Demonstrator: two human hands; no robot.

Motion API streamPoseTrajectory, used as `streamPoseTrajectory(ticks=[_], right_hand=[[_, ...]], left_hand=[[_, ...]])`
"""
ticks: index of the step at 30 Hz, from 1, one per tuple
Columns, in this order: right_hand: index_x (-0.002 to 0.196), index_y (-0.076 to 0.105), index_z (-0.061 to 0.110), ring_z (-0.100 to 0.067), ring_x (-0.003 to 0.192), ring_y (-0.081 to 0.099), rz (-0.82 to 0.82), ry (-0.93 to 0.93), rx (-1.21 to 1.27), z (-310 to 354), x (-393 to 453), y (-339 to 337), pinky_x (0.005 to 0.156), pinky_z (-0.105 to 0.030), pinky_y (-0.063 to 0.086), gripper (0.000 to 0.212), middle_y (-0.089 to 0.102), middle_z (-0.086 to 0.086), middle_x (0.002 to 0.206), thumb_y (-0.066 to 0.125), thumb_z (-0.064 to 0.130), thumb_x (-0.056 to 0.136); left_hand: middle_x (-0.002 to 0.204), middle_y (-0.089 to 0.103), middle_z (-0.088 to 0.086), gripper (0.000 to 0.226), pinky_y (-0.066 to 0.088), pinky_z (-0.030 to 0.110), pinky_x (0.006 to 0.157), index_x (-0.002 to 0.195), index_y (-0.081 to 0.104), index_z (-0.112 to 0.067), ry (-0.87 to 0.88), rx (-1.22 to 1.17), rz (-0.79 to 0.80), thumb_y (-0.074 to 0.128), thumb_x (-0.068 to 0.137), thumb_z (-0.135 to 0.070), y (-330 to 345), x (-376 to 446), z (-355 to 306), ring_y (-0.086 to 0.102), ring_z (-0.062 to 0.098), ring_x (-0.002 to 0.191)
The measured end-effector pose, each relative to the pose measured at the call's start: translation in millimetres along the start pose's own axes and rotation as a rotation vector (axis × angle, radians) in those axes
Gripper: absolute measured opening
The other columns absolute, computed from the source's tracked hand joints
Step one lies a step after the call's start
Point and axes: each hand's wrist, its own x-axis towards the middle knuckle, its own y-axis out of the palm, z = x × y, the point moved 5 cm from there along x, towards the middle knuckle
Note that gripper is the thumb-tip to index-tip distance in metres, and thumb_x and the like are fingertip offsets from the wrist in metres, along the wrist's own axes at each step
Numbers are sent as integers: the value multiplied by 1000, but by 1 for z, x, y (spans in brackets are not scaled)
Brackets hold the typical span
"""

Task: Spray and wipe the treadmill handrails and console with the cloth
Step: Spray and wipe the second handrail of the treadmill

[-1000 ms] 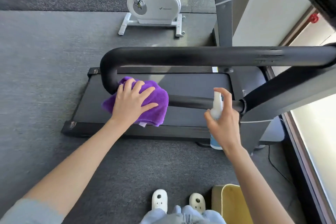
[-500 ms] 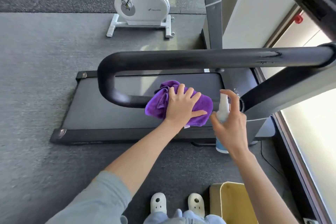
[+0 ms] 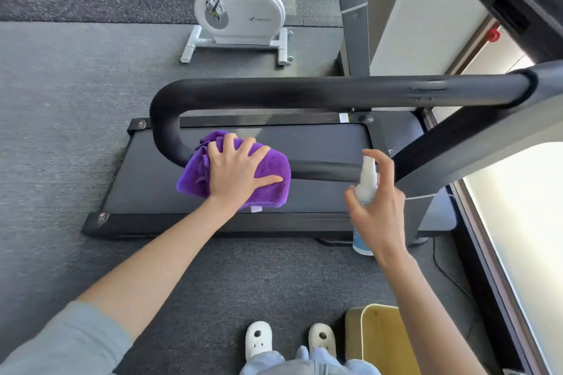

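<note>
A purple cloth (image 3: 195, 175) is draped over the lower black handrail (image 3: 323, 172) of the treadmill, just right of the rail's bend. My left hand (image 3: 234, 173) lies on top of the cloth, fingers curved over it and the rail, thumb pointing right. My right hand (image 3: 377, 216) grips a white spray bottle (image 3: 367, 179) upright, index finger raised over the nozzle, close to the rail's right end. The upper handrail (image 3: 304, 91) runs across above both hands. The console is not clearly in view.
The treadmill belt (image 3: 304, 143) lies below the rails on grey carpet. A white exercise bike (image 3: 243, 15) stands behind it, with another machine's grey upright (image 3: 356, 9) to the right. A yellow bin (image 3: 380, 341) sits by my feet. A bright window (image 3: 518, 222) lines the right side.
The cloth under my left hand slid right along the lower rail, then back left toward the bend. My right hand has kept the bottle near the rail's right end.
</note>
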Motion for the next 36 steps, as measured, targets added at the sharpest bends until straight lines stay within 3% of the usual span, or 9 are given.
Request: streamPoseTrajectory(ticks=[6, 9, 15, 18, 21, 23, 27, 30, 36], right_hand=[[126, 40, 39, -19, 55, 49, -25, 68, -23, -30, -2, -25, 53, -35, 41, 58, 43, 7, 59, 58, 3, 83], [126, 40, 37, -12, 54, 48, -51, 62, -42, -43, -1, -41, 49, -19, 33, 59, 42, 9, 58, 58, 2, 82], [127, 42, 32, -8, 57, 50, -91, 54, -36, -57, -1, -69, 49, -13, 35, 58, 47, 13, 62, 61, 3, 81], [127, 43, 32, -8, 56, 50, -87, 59, -37, -55, 2, -71, 50, -14, 35, 59, 43, 12, 58, 61, 2, 80], [127, 41, 35, -14, 54, 53, -40, 71, -17, -44, 5, -60, 53, -36, 46, 59, 50, 4, 61, 59, 2, 82], [127, 40, 36, -23, 55, 53, -10, 56, 5, -35, 6, -47, 54, -41, 48, 59, 50, 1, 62, 59, 2, 82], [127, 40, 37, -21, 56, 52, 14, 18, 25, -13, 0, -24, 54, -36, 44, 59, 49, 5, 64, 60, 3, 83], [126, 40, 40, -26, 57, 53, 45, 23, 57, -1, -3, -10, 53, -40, 49, 59, 50, 2, 66, 59, 4, 84], [125, 41, 42, -16, 55, 50, 73, -35, 96, 17, -4, 9, 51, -31, 41, 60, 53, 10, 72, 61, 3, 84]], left_hand=[[113, 62, -5, 78, 39, 40, 78, 115, 62, -29, 135, 9, 75, 24, 77, -85, 0, 33, -93, 52, 29, 103], [113, 61, -3, 78, 38, 41, 80, 115, 61, -26, 193, -4, 88, 24, 78, -84, 3, 52, -143, 51, 28, 105], [115, 60, -1, 76, 39, 42, 82, 121, 60, -29, 235, -44, 97, 26, 80, -82, 2, 69, -206, 51, 26, 107], [119, 58, 1, 73, 39, 42, 83, 128, 55, -28, 270, -105, 83, 35, 81, -80, 7, 62, -180, 51, 26, 107], [110, 63, 1, 68, 44, 43, 80, 115, 64, -26, 197, -142, 2, 53, 73, -78, 2, 41, -132, 56, 28, 103], [107, 64, 1, 66, 47, 43, 78, 111, 66, -26, 151, -101, -20, 61, 68, -76, -2, 26, -98, 59, 29, 102], [105, 64, 3, 68, 47, 44, 72, 110, 68, -24, 57, -37, -26, 69, 63, -73, -6, 0, -23, 58, 34, 98], [104, 65, 6, 66, 48, 45, 66, 110, 69, -21, -24, -29, -72, 78, 60, -62, -12, -18, 19, 58, 39, 92], [105, 67, 4, 50, 46, 43, 69, 109, 72, -21, -293, -166, -440, 86, 65, -42, -43, -62, 42, 55, 34, 91]])
